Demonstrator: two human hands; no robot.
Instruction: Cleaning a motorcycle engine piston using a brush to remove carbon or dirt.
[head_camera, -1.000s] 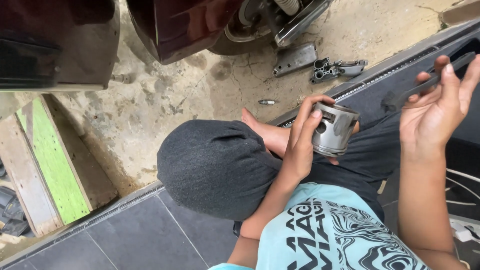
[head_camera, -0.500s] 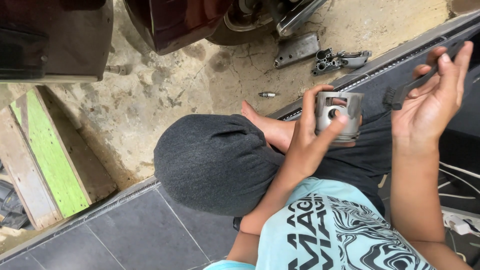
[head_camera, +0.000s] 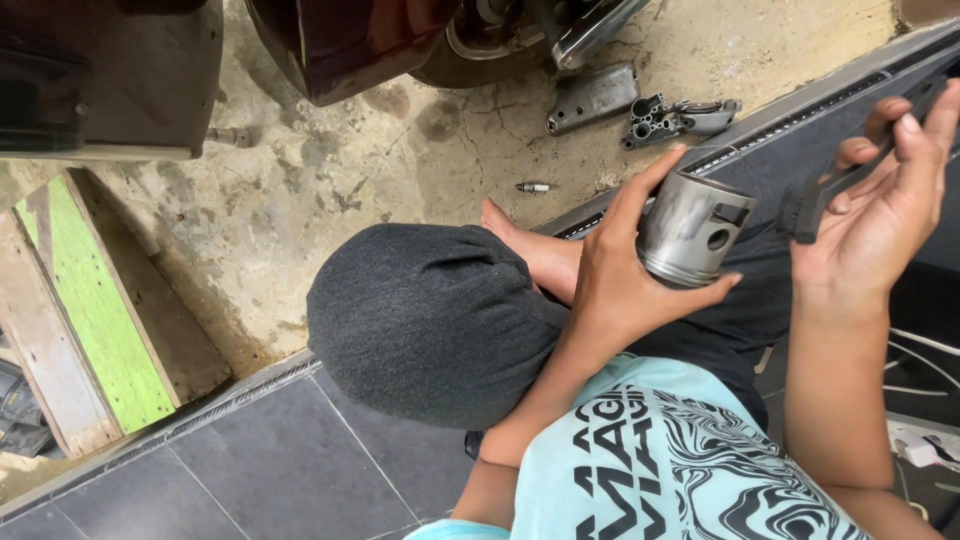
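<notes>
Gripping the grey metal piston (head_camera: 690, 228), already off the engine, the left hand (head_camera: 615, 285) wraps it; the right hand (head_camera: 880, 215) pinches a dark flat tool (head_camera: 815, 200), cleaning seemingly unfinished.

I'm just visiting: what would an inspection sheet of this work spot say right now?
Surface: rough concrete ground beside dark floor tiles.
Job's things: metal piston in the left hand; dark flat tool in the right hand.
Clutter: two metal engine parts and a small spark plug on the concrete.
Grips: both hands closed on their items.
Cables: white cables at right.
Surroundings: dark red vehicle body, green-painted plank.
</notes>
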